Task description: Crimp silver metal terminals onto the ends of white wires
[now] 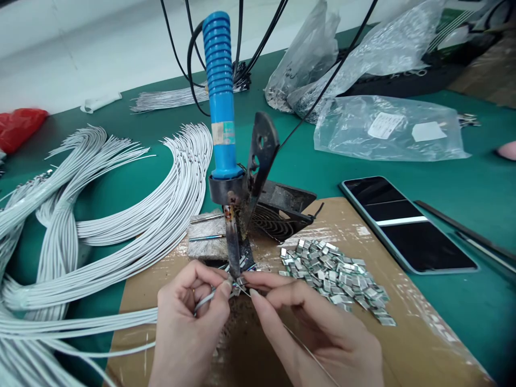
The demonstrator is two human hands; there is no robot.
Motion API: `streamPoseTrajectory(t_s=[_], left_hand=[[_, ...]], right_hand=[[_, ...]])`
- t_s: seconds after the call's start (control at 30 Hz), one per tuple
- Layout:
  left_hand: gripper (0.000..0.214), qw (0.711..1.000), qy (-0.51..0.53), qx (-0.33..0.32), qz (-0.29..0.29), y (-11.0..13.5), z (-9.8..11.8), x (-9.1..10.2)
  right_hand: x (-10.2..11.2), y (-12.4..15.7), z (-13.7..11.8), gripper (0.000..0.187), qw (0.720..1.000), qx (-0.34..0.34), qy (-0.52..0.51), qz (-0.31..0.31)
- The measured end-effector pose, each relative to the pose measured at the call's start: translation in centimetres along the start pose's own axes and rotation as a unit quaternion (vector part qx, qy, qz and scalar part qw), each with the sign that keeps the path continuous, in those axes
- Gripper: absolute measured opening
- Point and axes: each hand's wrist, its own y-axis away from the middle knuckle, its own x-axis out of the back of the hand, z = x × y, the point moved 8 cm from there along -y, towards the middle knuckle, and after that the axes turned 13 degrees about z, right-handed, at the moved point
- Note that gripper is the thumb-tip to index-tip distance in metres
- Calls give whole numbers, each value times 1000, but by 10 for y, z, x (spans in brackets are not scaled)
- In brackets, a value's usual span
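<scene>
My left hand point(189, 322) pinches a white insulated wire point(205, 301) near its end. That end meets a small metal clip point(237, 285) just below the tip of a blue-handled soldering iron point(220, 91), which is clamped upright in a dark metal stand point(262, 156). My right hand point(314, 328) holds a thin silver solder wire point(308, 349) between its fingers, and the wire's tip reaches the same spot. A loose pile of small metal clips point(334, 279) lies to the right of my right hand. Whether the wire and clip are joined is hidden by my fingers.
My hands work over a brown cardboard sheet point(387, 301) on a green mat point(475, 301). Large bundles of white wires point(121, 231) fill the left side. A phone point(407, 226) lies to the right, and clear plastic bags point(387, 129) lie at the back.
</scene>
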Motion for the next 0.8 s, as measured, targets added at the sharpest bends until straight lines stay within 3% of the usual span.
streamPoseTrajectory(t_s=[0.27, 0.5, 0.7, 0.8], left_hand=[[18, 1000, -10, -9, -17, -1, -3, 1], [17, 997, -24, -27, -73, -6, -5, 1], [18, 1000, 10, -11, -9, 0, -3, 2], [18, 1000, 6, -19, -15, -1, -3, 2]], right_hand=[[0, -1, -2, 19, 1000, 5, 8, 0], [1, -2, -2, 18, 1000, 5, 0, 1], [1, -1, -1, 18, 1000, 11, -5, 2], [0, 0, -1, 18, 1000, 17, -7, 6]])
